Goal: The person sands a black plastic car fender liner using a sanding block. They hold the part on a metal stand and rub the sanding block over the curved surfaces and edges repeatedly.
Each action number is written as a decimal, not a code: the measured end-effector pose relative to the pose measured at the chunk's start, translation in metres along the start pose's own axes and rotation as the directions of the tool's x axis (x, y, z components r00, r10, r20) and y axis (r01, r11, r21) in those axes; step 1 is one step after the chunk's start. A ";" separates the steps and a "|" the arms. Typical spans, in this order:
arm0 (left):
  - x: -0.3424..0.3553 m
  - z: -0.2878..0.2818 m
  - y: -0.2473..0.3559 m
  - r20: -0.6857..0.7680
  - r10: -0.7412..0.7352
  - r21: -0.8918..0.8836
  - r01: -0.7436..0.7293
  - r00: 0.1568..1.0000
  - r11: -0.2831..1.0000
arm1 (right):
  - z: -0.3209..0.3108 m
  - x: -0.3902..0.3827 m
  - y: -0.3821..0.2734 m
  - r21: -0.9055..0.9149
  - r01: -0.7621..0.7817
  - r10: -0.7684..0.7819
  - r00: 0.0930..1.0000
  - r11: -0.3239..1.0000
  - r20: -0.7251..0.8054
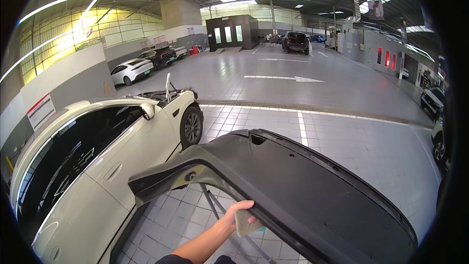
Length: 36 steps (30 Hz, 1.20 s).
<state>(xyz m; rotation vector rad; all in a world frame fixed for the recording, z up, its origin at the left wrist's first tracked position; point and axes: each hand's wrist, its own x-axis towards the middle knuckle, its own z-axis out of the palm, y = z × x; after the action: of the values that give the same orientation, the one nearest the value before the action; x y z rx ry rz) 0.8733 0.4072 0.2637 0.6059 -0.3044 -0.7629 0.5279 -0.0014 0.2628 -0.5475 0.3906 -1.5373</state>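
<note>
Pinching a pale grey-beige, dotted flat pad (242,223), your left hand (240,216) has its thumb and fingers closed around it, the thumb tip against the near edge of a large, black, curved car-body panel (312,190). That panel spreads from just above your grip away to the right, and its narrow, moulded end reaches out to the left. Below your grip slant the grey metal legs of a stand (261,251). Your right hand is out of view, so you cannot tell its grip from here.

Left of your grip stands a cream-white car (110,166) with dark side windows. Past it, farther left, a white rectangular sign with a red top band (41,112) hangs on the wall; its lines of print are too small to read. Well beyond your grip, a white painted arrow (286,78) points right across the grey floor (234,90), and farther off stands a dark, box-shaped booth with three pale upright panes (249,29).
</note>
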 end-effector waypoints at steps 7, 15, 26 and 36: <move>-0.027 -0.019 -0.019 0.007 -0.032 0.023 0.031 0.999 0.999 | -0.029 -0.034 -0.005 0.160 -0.278 0.197 0.897 0.947 0.395; -0.138 -0.046 0.041 0.193 -0.117 0.008 0.117 0.974 0.993 | 0.029 -0.163 0.074 0.004 -0.546 0.490 0.757 0.838 0.432; -0.130 -0.033 0.126 0.755 0.445 0.542 -0.077 0.481 -0.837 | 0.173 -0.300 0.192 -0.119 -0.563 0.522 0.639 0.818 0.565; -0.056 -0.102 0.073 0.582 0.465 0.502 0.155 0.667 -0.851 | 0.174 -0.305 0.205 -0.139 -0.456 0.453 0.708 0.879 0.542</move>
<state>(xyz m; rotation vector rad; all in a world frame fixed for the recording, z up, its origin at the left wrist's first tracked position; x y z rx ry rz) 0.9223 0.5298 0.2254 2.5220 -0.9237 1.2667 0.7914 0.3080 0.2606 -0.8032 0.0476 -0.8358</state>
